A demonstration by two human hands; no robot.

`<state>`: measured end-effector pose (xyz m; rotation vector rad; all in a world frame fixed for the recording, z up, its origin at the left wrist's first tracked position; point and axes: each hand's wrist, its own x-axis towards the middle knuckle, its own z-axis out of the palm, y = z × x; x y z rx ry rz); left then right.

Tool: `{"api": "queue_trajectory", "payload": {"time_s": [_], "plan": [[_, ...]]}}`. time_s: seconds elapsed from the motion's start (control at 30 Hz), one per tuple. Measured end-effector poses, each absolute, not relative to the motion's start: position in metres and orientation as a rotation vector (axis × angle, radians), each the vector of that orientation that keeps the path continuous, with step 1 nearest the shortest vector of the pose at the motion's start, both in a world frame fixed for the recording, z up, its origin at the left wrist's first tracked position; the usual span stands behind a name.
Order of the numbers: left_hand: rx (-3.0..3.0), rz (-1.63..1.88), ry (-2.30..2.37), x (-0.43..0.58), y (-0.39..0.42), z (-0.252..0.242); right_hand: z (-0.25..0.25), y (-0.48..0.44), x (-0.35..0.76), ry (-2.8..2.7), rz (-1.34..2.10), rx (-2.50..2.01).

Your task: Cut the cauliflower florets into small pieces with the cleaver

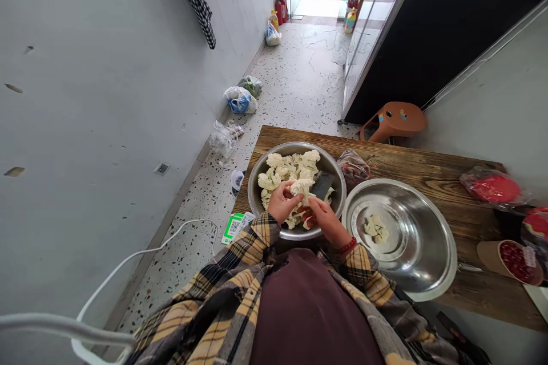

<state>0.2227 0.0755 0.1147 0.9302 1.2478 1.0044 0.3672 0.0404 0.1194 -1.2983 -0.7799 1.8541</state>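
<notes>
A cauliflower floret [302, 186] is pinched between my two hands above a steel bowl [252, 191] of cut cauliflower. My left hand [282, 203] has its fingers closed on the floret's left side. From the right, my right hand [329, 221], with a red bead bracelet at the wrist, is closed at the floret's stem. A flat grey blade [323, 186] lies among the florets just beyond my right fingers. Something red shows under my hands; my fingers partly hide it. More florets [285, 165] fill the bowl.
A larger steel basin [440, 239] with a few cauliflower pieces [375, 228] stands at the right on the wooden table [406, 165]. Nearby are a bagged reddish item [353, 169] and a paper tub of red seeds [511, 261]. A brown stool [396, 120] stands beyond the table.
</notes>
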Motion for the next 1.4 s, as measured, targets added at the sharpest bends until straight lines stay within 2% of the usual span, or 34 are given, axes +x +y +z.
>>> {"api": "queue_trajectory", "payload": {"time_s": [0.13, 0.43, 0.77, 0.9, 1.1, 1.4], "plan": [[0.763, 1.011, 1.161, 0.223, 0.075, 0.115, 0.126, 0.041, 0.359, -0.878, 1.699, -1.383], [0.683, 1.012, 1.198, 0.220, 0.072, 0.115, 0.133, 0.043, 0.361, -0.443, 1.995, -1.070], [0.728, 1.042, 1.189, 0.221, 0.075, 0.122, 0.127, 0.044, 0.370, -0.301, 2.112, -0.922], [0.768, 1.033, 1.250, 0.223, 0.075, 0.126, 0.127, 0.044, 0.367, -0.502, 1.975, -1.044], [0.635, 0.905, 1.101, 0.231, 0.073, 0.130, 0.129, 0.041, 0.362, -1.134, 1.504, -1.355], [0.394, 0.941, 1.107, 0.244, 0.072, 0.134, 0.127, 0.037, 0.359, -1.013, 1.558, -1.326]]}}
